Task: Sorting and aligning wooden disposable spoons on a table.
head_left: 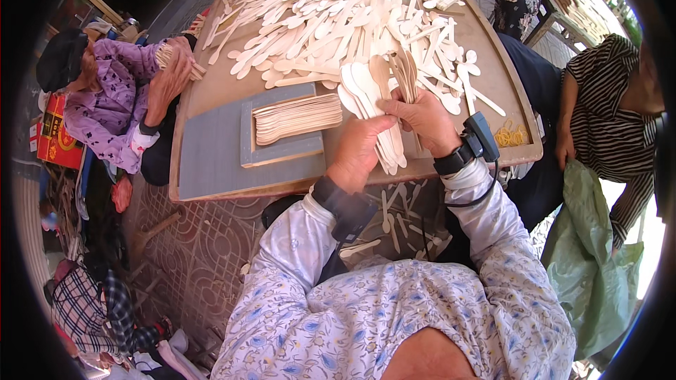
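Both of my hands are raised over the near edge of the table. Closed round a fanned bunch of pale wooden spoons (360,91) is my left hand (359,151). My right hand (427,121) grips a smaller bunch of darker-looking wooden spoons (405,74), and its thumb and fingers meet the left bunch where the two hands come together. To the left of my hands, a neat stack of wooden spoons (296,118) lies in a grey wooden tray (246,142). Behind my hands spreads a large loose heap of wooden spoons (324,21).
The tray sits on a grey board (211,162) on the brown table (218,91). Yellow rubber bands (510,135) lie at the right edge. A person in purple (116,91) holds spoons at the left; others sit around. A green sack (588,260) hangs at the right.
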A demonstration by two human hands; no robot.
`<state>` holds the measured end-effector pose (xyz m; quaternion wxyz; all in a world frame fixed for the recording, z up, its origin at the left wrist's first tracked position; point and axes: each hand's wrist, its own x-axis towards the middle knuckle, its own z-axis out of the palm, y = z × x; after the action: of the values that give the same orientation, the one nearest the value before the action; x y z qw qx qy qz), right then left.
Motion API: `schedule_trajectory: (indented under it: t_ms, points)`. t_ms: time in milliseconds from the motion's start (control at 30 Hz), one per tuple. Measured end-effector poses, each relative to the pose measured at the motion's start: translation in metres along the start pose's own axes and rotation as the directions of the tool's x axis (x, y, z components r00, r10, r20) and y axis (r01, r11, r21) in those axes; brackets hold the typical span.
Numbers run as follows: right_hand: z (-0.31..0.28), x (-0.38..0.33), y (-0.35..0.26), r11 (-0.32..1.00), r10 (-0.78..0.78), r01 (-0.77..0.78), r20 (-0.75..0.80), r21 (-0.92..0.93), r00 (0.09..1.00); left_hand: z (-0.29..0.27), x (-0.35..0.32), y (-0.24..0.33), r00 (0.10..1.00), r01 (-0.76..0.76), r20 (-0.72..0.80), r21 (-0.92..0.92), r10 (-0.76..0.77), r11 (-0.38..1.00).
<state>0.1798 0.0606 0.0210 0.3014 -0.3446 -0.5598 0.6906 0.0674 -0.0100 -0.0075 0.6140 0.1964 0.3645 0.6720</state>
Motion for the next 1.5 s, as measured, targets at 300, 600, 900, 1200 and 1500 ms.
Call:
schedule_trajectory:
  t_ms: [300, 600, 900, 1200, 1500]
  points:
    - [-0.003, 0.005, 0.002, 1.0, 0.023, -0.023, -0.047, 0.004, 0.999, -0.003, 0.0, 0.003, 0.999, 0.036, 0.024, -0.032, -0.035, 0.999]
    - [-0.034, 0.005, -0.013, 0.981, -0.036, 0.054, -0.101, 0.186, 0.994, 0.001, -0.003, 0.009, 0.998, 0.041, 0.051, -0.156, -0.034, 0.987]
    - [-0.003, -0.006, -0.008, 1.0, 0.011, -0.01, 0.073, -0.003, 0.997, 0.001, -0.003, 0.004, 0.999, 0.042, 0.002, 0.028, -0.042, 0.999]
    - [-0.007, 0.005, 0.005, 0.999, 0.026, -0.026, -0.004, -0.027, 1.0, 0.018, -0.011, 0.005, 0.992, -0.109, 0.082, 0.099, 0.101, 0.989]
    - [-0.035, 0.013, -0.003, 0.98, -0.12, 0.145, -0.176, 0.136, 0.977, -0.002, -0.003, 0.005, 0.998, 0.07, 0.008, -0.083, -0.07, 0.994]
